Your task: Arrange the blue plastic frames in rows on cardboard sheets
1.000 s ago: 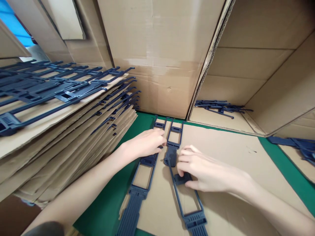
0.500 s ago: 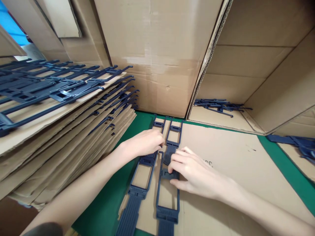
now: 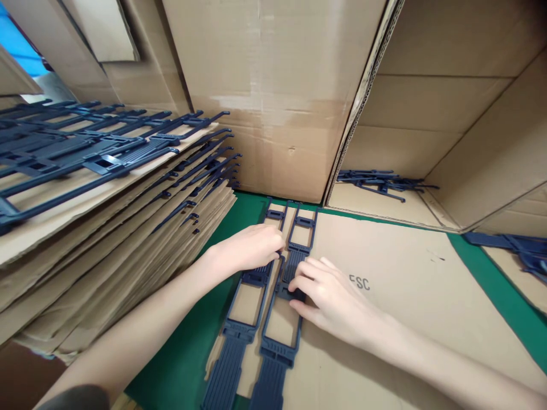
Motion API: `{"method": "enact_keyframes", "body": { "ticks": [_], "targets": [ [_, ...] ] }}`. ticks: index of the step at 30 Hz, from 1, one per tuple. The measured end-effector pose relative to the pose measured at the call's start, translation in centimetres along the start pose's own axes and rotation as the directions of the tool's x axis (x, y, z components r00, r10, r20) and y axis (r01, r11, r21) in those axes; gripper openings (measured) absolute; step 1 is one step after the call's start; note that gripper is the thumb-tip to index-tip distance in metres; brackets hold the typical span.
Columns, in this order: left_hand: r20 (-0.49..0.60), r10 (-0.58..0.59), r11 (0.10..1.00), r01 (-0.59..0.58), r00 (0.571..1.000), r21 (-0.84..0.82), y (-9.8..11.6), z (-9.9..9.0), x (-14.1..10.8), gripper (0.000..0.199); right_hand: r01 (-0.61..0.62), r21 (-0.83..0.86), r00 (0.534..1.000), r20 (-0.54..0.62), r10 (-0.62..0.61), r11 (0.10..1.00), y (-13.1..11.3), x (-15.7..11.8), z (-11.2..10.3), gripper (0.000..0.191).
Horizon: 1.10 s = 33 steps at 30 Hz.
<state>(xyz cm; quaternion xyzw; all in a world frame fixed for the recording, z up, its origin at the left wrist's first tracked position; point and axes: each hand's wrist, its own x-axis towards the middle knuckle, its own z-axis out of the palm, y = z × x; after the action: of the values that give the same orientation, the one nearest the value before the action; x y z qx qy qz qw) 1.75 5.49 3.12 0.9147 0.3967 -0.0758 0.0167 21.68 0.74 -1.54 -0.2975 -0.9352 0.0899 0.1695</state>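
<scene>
Long dark-blue plastic frames with ribbed tongues lie in two columns on a cardboard sheet (image 3: pixel 363 319). My left hand (image 3: pixel 256 246) lies over the left column, its fingers curled at the end of the near left frame (image 3: pixel 238 329). A dark tip shows under those fingertips; the rest of the grip is hidden. With thumb and fingers, my right hand (image 3: pixel 327 293) grips the crosspiece of the near right frame (image 3: pixel 278 356). That frame's upper end meets the ribbed tongue of the far right frame (image 3: pixel 302 234), and it slants slightly toward the left column.
At left rises a tall stack of cardboard sheets (image 3: pixel 141 250) layered with similar frames (image 3: pixel 106 162). Large cartons stand behind; the open carton (image 3: pixel 427 102) at right holds several loose frames (image 3: pixel 384 183). More dark-blue parts (image 3: pixel 513 245) lie at the right edge. Green table surface (image 3: pixel 171 353) shows around the sheet.
My right hand has moved the near right frame forward and to the left, closer to the left column. My left hand has stayed nearly still. Printed letters on the sheet are now uncovered.
</scene>
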Motion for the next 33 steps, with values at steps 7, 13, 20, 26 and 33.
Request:
{"method": "enact_keyframes", "body": {
  "ticks": [7,13,20,26,33],
  "targets": [
    [-0.014,0.006,1.0,-0.006,1.0,-0.007,-0.1,0.2,0.1,0.013,0.017,0.018,0.999,-0.028,-0.017,1.0,0.1,0.0,0.3,0.008],
    [-0.003,0.005,1.0,-0.005,1.0,0.011,0.1,-0.1,-0.1,0.012,0.011,0.033,1.0,-0.025,-0.01,0.999,0.4,-0.1,0.5,0.008],
    [0.0,0.002,1.0,-0.002,1.0,0.005,0.2,-0.2,-0.2,0.006,0.0,0.012,1.0,-0.028,0.0,1.0,0.3,0.0,0.0,0.009],
    [-0.058,0.029,1.0,-0.028,0.998,0.012,1.2,-0.8,-0.6,0.02,-0.038,-0.023,0.997,-0.067,0.037,0.999,2.1,0.6,-0.7,0.018],
    [0.03,-0.005,0.996,0.007,1.0,-0.089,2.0,-0.4,-1.0,0.094,-0.097,0.001,0.995,-0.021,0.097,0.995,4.0,0.8,0.1,0.014]
  ]
}}
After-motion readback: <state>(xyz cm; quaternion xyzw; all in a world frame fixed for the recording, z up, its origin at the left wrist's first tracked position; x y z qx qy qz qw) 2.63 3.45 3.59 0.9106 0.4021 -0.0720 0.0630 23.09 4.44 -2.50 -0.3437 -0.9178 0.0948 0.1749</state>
